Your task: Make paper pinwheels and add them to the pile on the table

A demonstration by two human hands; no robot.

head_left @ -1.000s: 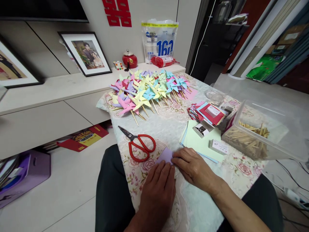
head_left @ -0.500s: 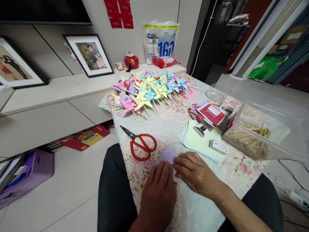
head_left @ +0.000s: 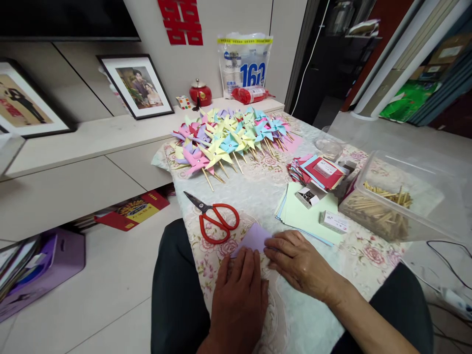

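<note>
- The left hand (head_left: pixel 239 290) lies palm down at the near edge of the table, fingers stretched out and held close together, their tips pressing on the near-left part of a small lilac paper sheet (head_left: pixel 252 237).
- The right hand (head_left: pixel 300 263) rests palm down just right of it, fingers bent, with the tips on the sheet's right corner; the thumb is hidden, so I cannot tell whether it nips the edge.
- The lilac sheet lies flat on the floral tablecloth (head_left: pixel 258 191), between the two hands and the scissors.
- A pair of red-handled metal scissors (head_left: pixel 216 221) lies just left and far of the sheet, blades shut and pointing far left.
- A stack of pale green paper sheets (head_left: pixel 306 219) sits right of the lilac sheet, with a small white box (head_left: pixel 334 222) on it.
- A clear plastic tub of wooden sticks (head_left: pixel 383 209) stands at the right.
- A heap of pastel paper pinwheels on sticks (head_left: pixel 228 137) covers the far end.
</note>
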